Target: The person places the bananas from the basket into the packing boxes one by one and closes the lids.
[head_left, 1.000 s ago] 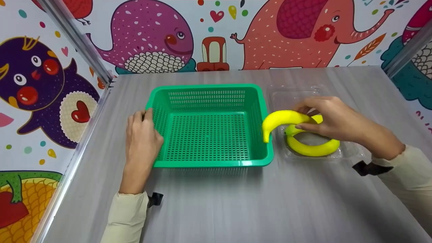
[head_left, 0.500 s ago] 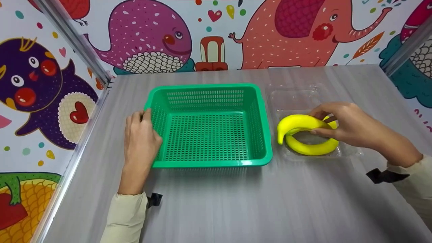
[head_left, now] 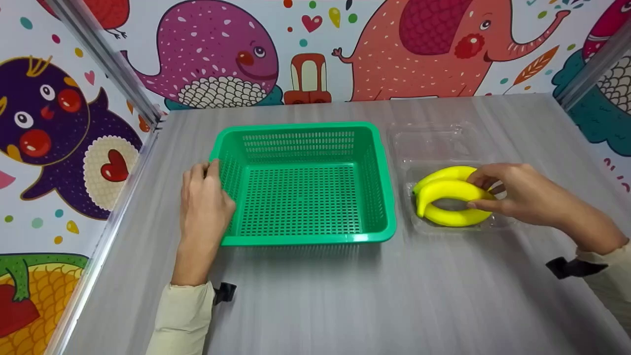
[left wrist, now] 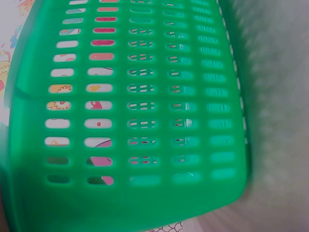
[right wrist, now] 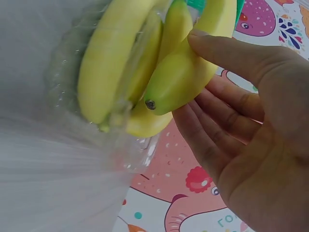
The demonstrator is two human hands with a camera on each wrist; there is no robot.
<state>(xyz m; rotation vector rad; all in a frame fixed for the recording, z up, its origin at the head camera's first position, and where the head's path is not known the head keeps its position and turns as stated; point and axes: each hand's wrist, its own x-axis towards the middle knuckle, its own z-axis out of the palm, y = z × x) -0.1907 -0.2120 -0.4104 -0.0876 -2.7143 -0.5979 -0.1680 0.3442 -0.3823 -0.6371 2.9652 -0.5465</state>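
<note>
My right hand (head_left: 530, 195) pinches a yellow banana (head_left: 443, 189) between thumb and fingers, low over a clear plastic container (head_left: 434, 140). Its greenish end with a dark tip points out past the fingers in the right wrist view, where the held banana (right wrist: 176, 79) is close to the camera. More bananas lie in the container, one behind (head_left: 451, 173) and one in front (head_left: 456, 218) of it. At the left side of a green slotted basket (head_left: 303, 240), my left hand (head_left: 204, 207) grips the rim. The left wrist view shows only the basket wall (left wrist: 116, 198), not the fingers.
Everything stands on a grey wood-grain table (head_left: 315, 296). The container's lid lies folded back behind it, and the basket is just to the left. Printed animal walls (head_left: 217, 54) close off the back and sides, with a metal post (head_left: 106, 64) in the left corner.
My right hand has moved right and down with the banana, from beside the basket's right rim to over the container. The left hand has stayed on the basket.
</note>
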